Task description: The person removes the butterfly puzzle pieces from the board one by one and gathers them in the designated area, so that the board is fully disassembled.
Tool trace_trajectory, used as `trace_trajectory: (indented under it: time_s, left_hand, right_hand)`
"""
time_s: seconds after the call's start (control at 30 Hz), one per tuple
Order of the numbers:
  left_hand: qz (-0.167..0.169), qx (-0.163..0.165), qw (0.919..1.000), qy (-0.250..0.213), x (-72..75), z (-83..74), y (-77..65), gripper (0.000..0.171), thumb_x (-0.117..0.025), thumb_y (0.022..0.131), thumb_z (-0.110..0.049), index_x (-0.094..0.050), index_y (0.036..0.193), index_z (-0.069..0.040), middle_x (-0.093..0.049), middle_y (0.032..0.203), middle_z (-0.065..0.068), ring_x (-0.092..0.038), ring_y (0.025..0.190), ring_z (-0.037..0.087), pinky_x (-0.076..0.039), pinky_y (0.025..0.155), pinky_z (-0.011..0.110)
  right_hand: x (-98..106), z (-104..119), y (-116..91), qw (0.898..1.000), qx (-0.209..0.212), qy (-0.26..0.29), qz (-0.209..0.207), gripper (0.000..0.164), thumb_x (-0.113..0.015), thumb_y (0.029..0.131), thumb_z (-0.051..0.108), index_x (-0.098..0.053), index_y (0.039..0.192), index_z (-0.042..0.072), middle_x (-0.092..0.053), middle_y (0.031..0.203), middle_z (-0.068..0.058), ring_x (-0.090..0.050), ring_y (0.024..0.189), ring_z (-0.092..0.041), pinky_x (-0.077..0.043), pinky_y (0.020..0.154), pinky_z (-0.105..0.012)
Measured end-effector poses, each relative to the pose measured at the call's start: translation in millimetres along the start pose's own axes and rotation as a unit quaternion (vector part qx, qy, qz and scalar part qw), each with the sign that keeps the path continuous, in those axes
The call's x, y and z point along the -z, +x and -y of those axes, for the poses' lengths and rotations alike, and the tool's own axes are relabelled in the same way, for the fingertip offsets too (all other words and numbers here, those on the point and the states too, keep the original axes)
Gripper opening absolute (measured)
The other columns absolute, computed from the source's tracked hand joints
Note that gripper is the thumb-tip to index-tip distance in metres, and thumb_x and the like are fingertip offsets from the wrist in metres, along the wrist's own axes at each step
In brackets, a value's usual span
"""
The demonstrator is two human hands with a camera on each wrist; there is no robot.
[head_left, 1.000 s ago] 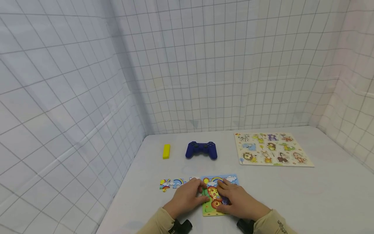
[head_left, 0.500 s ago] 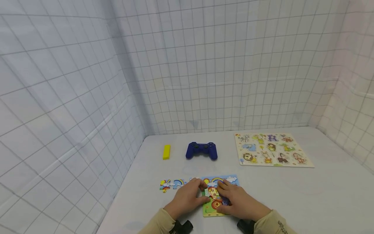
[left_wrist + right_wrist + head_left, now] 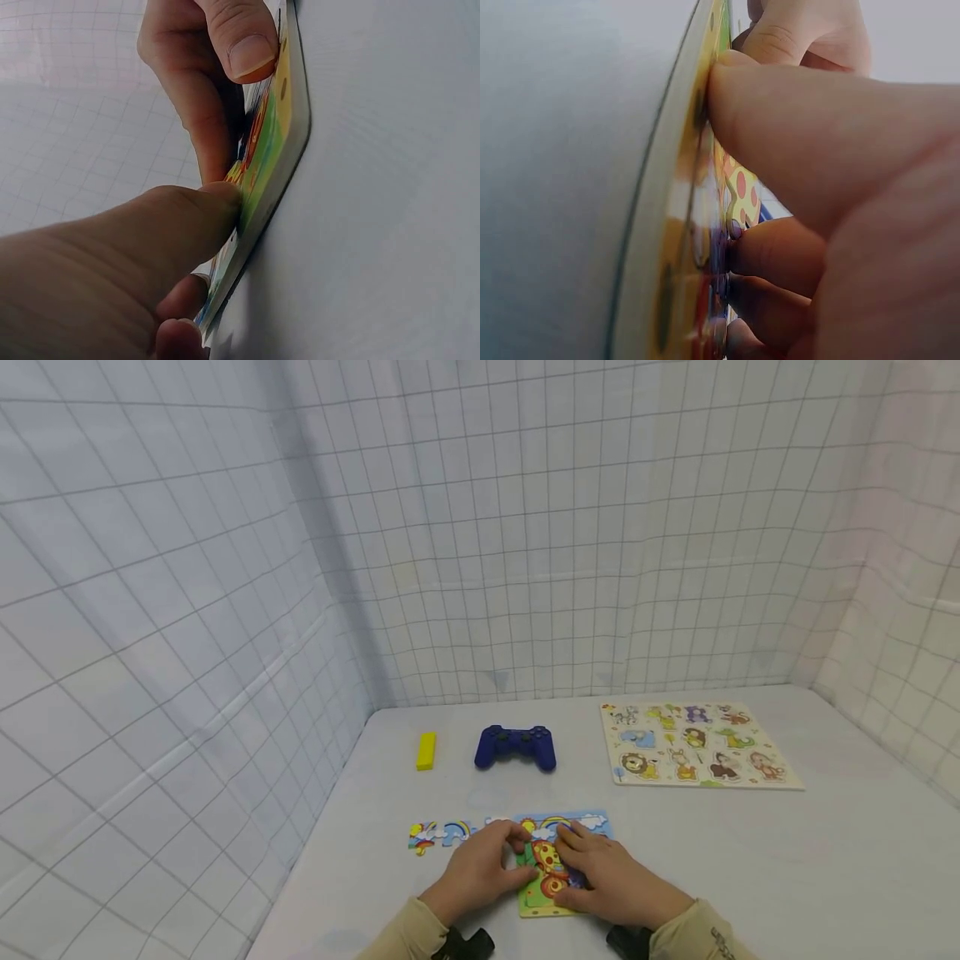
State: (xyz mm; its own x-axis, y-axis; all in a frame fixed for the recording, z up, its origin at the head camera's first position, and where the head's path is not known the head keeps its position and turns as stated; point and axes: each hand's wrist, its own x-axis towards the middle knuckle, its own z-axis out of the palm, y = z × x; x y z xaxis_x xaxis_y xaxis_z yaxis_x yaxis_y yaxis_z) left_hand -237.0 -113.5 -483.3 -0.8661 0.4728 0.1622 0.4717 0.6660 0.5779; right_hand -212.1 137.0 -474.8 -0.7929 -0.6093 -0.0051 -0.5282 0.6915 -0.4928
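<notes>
A small picture jigsaw puzzle lies on the white table in front of me, with a spotted orange-and-yellow animal, a green ground and a rainbow sky. My left hand is at its left side, thumb and index finger curled about a puzzle piece on the tray. Over the right half my right hand rests, thumb by the near edge and bent fingers touching the picture. In the right wrist view a spotted yellow puzzle piece stands slightly proud, tilted, beside the right fingertips. The hands hide much of the puzzle.
Loose puzzle pieces lie left of the puzzle. Behind stand a dark blue game controller and a yellow block. An animal peg puzzle board lies at the back right. Grid-patterned cloth walls enclose the table.
Both hands stay nearly in place. By the left thumb, the spotted part of the picture shifts slightly; a pale patch seen there half a second ago now looks green.
</notes>
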Motion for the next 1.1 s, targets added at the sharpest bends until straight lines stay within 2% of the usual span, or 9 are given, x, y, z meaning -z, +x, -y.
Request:
trace_trajectory:
  time_s: [0.27, 0.5, 0.63, 0.87, 1.1]
  left_hand:
    - [-0.005, -0.011, 0.9999, -0.012, -1.3, 1.0, 0.2, 0.039, -0.085, 0.085, -0.036, -0.066, 0.115, -0.019, -0.062, 0.095, -0.013, -0.047, 0.067, -0.003, -0.041, 0.061, 0.018]
    - [-0.03, -0.03, 0.9982, 0.043, 0.4, 1.7, -2.6, 0.039, -0.085, 0.084, -0.041, -0.066, 0.114, -0.023, -0.065, 0.098, -0.015, -0.047, 0.069, -0.005, -0.041, 0.062, 0.017]
    - [-0.041, -0.032, 0.9974, 0.049, 10.6, 5.4, -6.7, 0.04, -0.085, 0.084, -0.04, -0.067, 0.116, -0.024, -0.068, 0.1, -0.016, -0.048, 0.069, -0.006, -0.042, 0.06, 0.018]
    - [-0.069, -0.038, 0.996, 0.041, 36.3, 20.9, -16.3, 0.039, -0.087, 0.084, -0.035, -0.068, 0.116, -0.024, -0.069, 0.098, -0.013, -0.046, 0.064, -0.003, -0.04, 0.055, 0.018]
    - [-0.089, -0.008, 0.9951, 0.041, 52.6, 40.3, -33.0, 0.038, -0.089, 0.082, -0.033, -0.069, 0.113, -0.024, -0.069, 0.097, -0.015, -0.046, 0.062, -0.003, -0.04, 0.054, 0.02]
  right_hand:
    - [3, 2, -1, 1.0, 0.003, -0.002, 0.004, 0.081, -0.061, 0.098, 0.059, -0.044, 0.154, 0.003, -0.036, 0.164, -0.017, -0.028, 0.153, -0.043, -0.033, 0.111, -0.069]
    - [2, -1, -2, 1.0, 0.004, 0.001, 0.004, 0.081, -0.061, 0.098, 0.06, -0.044, 0.155, 0.004, -0.036, 0.164, -0.016, -0.028, 0.153, -0.043, -0.033, 0.112, -0.068]
    - [2, -2, -3, 1.0, 0.004, 0.013, 0.008, 0.082, -0.06, 0.098, 0.06, -0.042, 0.156, 0.004, -0.034, 0.165, -0.017, -0.026, 0.153, -0.044, -0.031, 0.112, -0.069]
    - [3, -1, -3, 1.0, -0.002, 0.022, 0.013, 0.082, -0.058, 0.098, 0.061, -0.041, 0.157, 0.005, -0.031, 0.166, -0.017, -0.023, 0.154, -0.044, -0.029, 0.113, -0.07]
    - [3, -1, -3, 1.0, 0.006, 0.015, 0.011, 0.082, -0.058, 0.099, 0.06, -0.04, 0.156, 0.004, -0.032, 0.166, -0.017, -0.024, 0.154, -0.043, -0.029, 0.113, -0.069]
